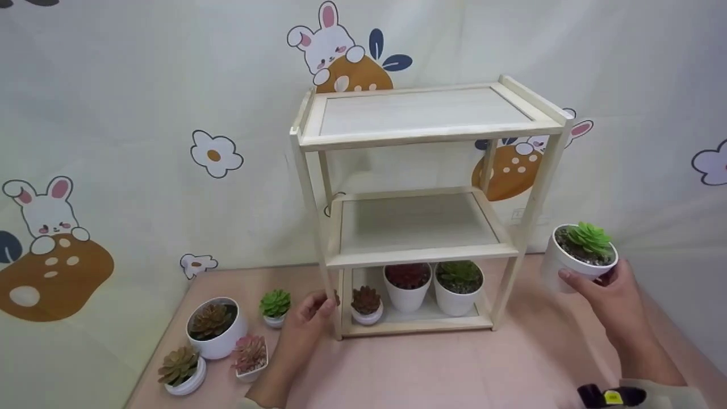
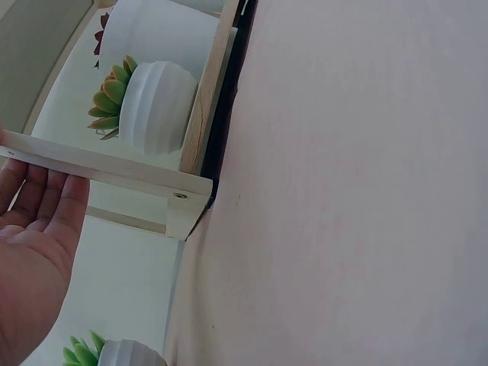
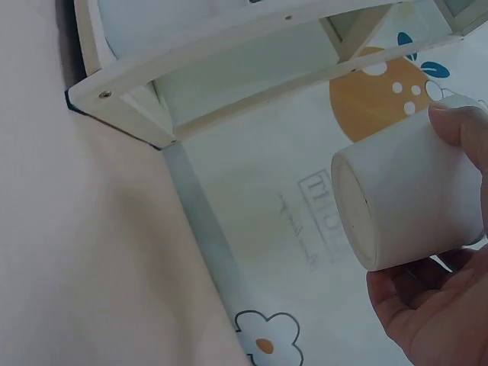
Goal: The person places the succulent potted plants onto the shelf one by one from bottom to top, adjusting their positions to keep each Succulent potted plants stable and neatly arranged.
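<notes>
A small three-tier wooden shelf (image 1: 417,250) stands on the table. My left hand (image 1: 309,321) grips its front left post (image 2: 107,164), fingertips against one side; most of the thumb is cut off in the left wrist view. Off the shelf's right side, my right hand (image 1: 616,298) holds a white pot (image 1: 568,270) with a bright green succulent (image 1: 590,238), clear of the table. In the right wrist view the thumb and fingers lie round the tilted pot (image 3: 404,191). The bottom tier bears a small reddish-brown succulent (image 1: 367,307), a dark red one (image 1: 408,289) and a green one (image 1: 459,287), all potted.
Left of the shelf stand a brown succulent in a large pot (image 1: 216,332), a small green succulent (image 1: 275,307), a pink one (image 1: 250,355) and an olive-brown one (image 1: 180,369). A patterned cloth (image 1: 142,113) hangs behind the pink-covered table (image 1: 409,375).
</notes>
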Motion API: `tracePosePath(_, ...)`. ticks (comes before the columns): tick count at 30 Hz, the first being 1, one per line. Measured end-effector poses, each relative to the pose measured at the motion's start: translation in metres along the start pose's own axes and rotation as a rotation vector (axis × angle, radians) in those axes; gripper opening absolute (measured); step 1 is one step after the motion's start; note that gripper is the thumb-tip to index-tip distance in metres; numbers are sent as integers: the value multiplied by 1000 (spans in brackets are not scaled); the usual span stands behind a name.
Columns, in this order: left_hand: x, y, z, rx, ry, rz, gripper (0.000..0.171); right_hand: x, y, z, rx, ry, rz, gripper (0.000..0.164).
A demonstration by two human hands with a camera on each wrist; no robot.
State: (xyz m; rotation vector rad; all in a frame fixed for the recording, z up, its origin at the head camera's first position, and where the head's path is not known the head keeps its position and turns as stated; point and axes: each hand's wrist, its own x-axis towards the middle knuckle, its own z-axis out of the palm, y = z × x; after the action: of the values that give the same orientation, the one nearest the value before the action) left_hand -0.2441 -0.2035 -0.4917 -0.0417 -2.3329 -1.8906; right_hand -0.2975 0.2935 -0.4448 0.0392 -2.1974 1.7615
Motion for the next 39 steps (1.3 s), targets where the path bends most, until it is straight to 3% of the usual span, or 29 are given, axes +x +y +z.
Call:
tracePosePath(11,0,0,0,-5,2,8,45,-14,-35,11,5,-121,-91,77)
tracePosePath(24,1,-2,0,29,13,27,42,-28,-64,14,-171,-170,-67,87)
tracePosePath(32,0,-1,1,-12,0,8,44,-34,-72,13,-95,-197,-122,84)
tracePosePath(39,0,1,1,-21,-4,4,42,-43,-81,16,-195,-218,-119,83)
